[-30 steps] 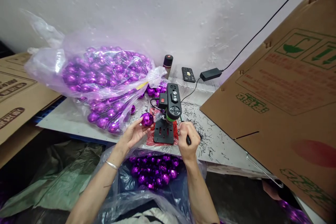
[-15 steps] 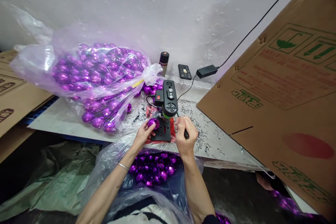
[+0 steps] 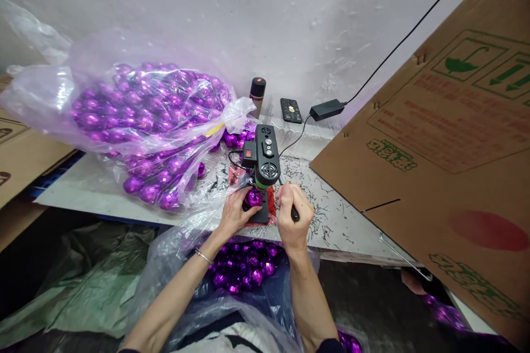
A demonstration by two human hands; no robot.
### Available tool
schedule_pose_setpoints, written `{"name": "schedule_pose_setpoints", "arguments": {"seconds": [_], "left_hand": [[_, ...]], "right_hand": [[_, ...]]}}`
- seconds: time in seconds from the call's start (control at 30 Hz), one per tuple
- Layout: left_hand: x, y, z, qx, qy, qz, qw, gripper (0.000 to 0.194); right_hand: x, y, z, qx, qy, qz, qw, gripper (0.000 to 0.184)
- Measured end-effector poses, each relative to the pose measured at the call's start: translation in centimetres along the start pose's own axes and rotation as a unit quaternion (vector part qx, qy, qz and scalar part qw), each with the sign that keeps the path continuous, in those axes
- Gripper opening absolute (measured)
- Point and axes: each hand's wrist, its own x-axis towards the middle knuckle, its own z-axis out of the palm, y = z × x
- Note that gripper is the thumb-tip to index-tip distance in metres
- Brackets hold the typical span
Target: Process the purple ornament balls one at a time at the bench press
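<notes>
No words or numbers could be read. The big cardboard box on the right bore a green umbrella sign, upside down, and beside it a pair of green arrows pointing down, both signs framed in green. Below them ran blurred red print and two patches of green lettering, too stylised to make out. The cardboard box on the left carried cut-off dark markings, also unreadable.

The machine is black, with a red switch and a green ring. Under it, the ball is purple in mirror-like facets. Left of the machine, a clear bag with a yellow tie shows purple balls; right of it, a brown carton bears green emblems and a red disc.
</notes>
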Motion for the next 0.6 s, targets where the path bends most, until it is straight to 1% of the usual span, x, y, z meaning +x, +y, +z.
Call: {"name": "schedule_pose_setpoints", "arguments": {"seconds": [0.07, 0.2, 0.47, 0.6], "left_hand": [[0.0, -0.6, 0.6, 0.005, 0.011, 0.025, 1.0, 0.061], [-0.1, -1.4, 1.2, 0.006, 0.013, 0.038, 0.999, 0.064], [-0.4, -1.4, 1.4, 0.02, 0.019, 0.042, 0.999, 0.06], [-0.4, -1.4, 1.4, 0.017, 0.018, 0.048, 0.999, 0.058]], "right_hand": [[-0.2, 0.1, -0.1, -0.002, -0.005, -0.003, 1.0, 0.035], [-1.2, 0.6, -0.1, -0.001, -0.004, -0.018, 1.0, 0.031], [-4.5, 3.5, 1.5, 0.005, 0.032, -0.089, 0.996, 0.031], [-5.4, 4.7, 2.1, -0.005, 0.051, -0.097, 0.994, 0.032]]}}
